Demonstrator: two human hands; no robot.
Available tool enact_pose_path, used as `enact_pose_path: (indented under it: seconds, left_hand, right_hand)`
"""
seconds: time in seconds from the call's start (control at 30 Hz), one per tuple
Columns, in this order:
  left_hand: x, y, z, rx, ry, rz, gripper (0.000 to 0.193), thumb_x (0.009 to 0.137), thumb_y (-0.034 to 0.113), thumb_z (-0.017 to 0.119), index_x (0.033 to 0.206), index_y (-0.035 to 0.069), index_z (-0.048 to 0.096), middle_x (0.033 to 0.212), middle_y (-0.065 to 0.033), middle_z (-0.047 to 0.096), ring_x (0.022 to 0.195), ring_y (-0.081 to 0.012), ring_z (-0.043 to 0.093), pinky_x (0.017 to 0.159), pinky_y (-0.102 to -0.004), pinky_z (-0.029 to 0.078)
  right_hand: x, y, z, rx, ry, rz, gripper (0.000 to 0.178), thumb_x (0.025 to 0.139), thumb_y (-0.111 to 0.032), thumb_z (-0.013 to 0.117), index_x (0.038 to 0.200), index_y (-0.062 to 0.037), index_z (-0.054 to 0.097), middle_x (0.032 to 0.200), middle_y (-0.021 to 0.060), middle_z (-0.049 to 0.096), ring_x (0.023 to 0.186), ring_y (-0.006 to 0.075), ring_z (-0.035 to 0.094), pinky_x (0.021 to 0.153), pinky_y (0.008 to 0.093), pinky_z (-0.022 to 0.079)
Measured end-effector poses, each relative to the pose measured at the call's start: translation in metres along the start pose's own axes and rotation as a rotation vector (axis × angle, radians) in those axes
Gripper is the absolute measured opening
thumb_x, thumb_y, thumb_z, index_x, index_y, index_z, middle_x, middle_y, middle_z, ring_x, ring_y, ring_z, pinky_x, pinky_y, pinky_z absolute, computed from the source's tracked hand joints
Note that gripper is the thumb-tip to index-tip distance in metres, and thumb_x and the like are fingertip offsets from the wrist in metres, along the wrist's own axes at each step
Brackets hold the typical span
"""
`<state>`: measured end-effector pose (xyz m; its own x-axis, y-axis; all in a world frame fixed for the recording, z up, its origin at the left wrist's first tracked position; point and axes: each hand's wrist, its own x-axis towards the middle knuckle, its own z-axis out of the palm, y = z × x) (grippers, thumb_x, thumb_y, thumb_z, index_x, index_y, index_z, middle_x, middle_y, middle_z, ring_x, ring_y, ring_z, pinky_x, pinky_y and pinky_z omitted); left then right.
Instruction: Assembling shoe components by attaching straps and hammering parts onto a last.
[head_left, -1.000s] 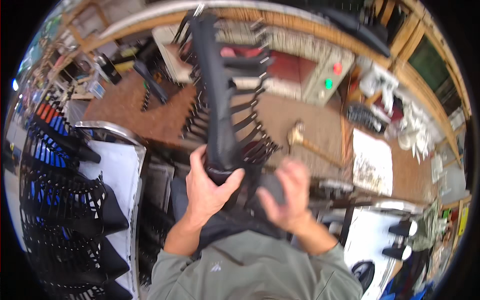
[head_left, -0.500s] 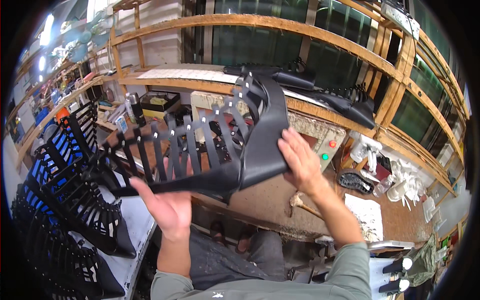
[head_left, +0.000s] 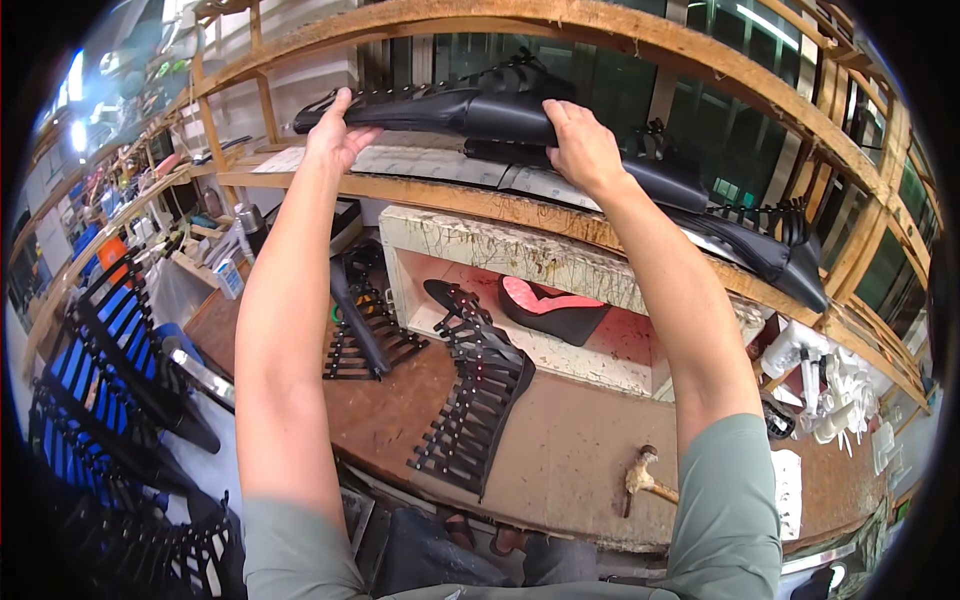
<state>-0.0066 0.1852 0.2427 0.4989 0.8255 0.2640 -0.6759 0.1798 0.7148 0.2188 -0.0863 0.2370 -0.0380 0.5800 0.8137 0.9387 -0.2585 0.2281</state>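
Nearest, on the brown desk (head_left: 560,450), a hammer (head_left: 645,478) lies by the front edge, and two black strappy shoe uppers (head_left: 475,395) lie flat beside a white open box (head_left: 560,290) holding a pink-lined piece. Above it, both arms reach up to the wooden shelf (head_left: 470,195). The left hand (head_left: 335,130) grips one end of a long black strappy upper (head_left: 450,105) and the right hand (head_left: 580,145) clasps its middle, keeping it level on the shelf beside similar uppers.

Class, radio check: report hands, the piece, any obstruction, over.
Left hand and right hand both gripping black strappy boot upper on wooden shelf. More uppers lie right alongside. Nothing blocking.
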Motion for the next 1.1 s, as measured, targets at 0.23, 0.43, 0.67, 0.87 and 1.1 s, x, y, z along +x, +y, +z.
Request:
enact_pose_path:
  seconds: [0.23, 0.43, 0.67, 0.87, 1.1]
  left_hand:
    - [0.024, -0.09, -0.035, 0.441, 0.516, 0.435, 0.05, 0.081, 0.021, 0.072, 0.114, -0.01, 0.051, 0.106, -0.0208, 0.059, 0.083, -0.0249, 0.061, 0.074, -0.0343, 0.051]
    - [-0.089, -0.101, -0.041, 0.547, -0.122, 0.5, 0.031, 0.093, 0.013, 0.058, 0.118, -0.005, 0.052, 0.111, -0.0151, 0.06, 0.099, -0.0248, 0.063, 0.085, -0.0337, 0.055]
    - [-0.371, -0.134, 0.034, 0.67, -1.306, -0.36, 0.04, 0.078, 0.014, 0.07, 0.112, -0.002, 0.057, 0.108, -0.0108, 0.059, 0.1, -0.0203, 0.059, 0.093, -0.0326, 0.045]
    - [-0.596, -0.295, 0.075, 0.706, -1.908, -0.674, 0.041, 0.081, 0.016, 0.069, 0.117, 0.001, 0.058, 0.113, -0.0174, 0.062, 0.106, -0.0295, 0.061, 0.09, -0.0365, 0.047]
    - [-0.839, -0.408, 0.179, 1.133, -0.553, -0.063, 0.057, 0.082, 0.021, 0.069, 0.129, -0.002, 0.047, 0.124, -0.0231, 0.052, 0.115, -0.0343, 0.054, 0.092, -0.0424, 0.046]
  right_hand:
    - [-0.025, 0.02, 0.04, -0.166, 0.035, -0.058, 0.041, 0.081, -0.004, 0.052, 0.122, -0.0069, 0.051, 0.117, 0.0185, 0.054, 0.116, 0.0345, 0.049, 0.1, 0.0477, 0.038]
    - [-0.097, -0.082, -0.03, 0.222, -0.014, -0.155, 0.029, 0.071, -0.015, 0.065, 0.099, -0.0066, 0.066, 0.102, 0.0148, 0.064, 0.103, 0.0319, 0.06, 0.087, 0.0434, 0.048]
    - [-0.336, -0.166, -0.203, 0.767, -0.031, 0.416, 0.019, 0.083, -0.021, 0.064, 0.094, -0.0061, 0.06, 0.084, 0.0114, 0.06, 0.076, 0.0323, 0.062, 0.066, 0.0428, 0.051]
    - [-0.496, -0.203, -0.368, 0.425, -0.371, 0.866, 0.011, 0.081, -0.015, 0.065, 0.087, -0.0054, 0.067, 0.079, 0.0105, 0.065, 0.069, 0.0274, 0.065, 0.06, 0.0357, 0.054]
    - [-0.48, -0.193, -0.455, 0.226, 0.199, 1.021, 0.013, 0.084, -0.009, 0.068, 0.094, -0.0014, 0.066, 0.082, 0.0091, 0.066, 0.07, 0.0163, 0.065, 0.064, 0.0285, 0.052]
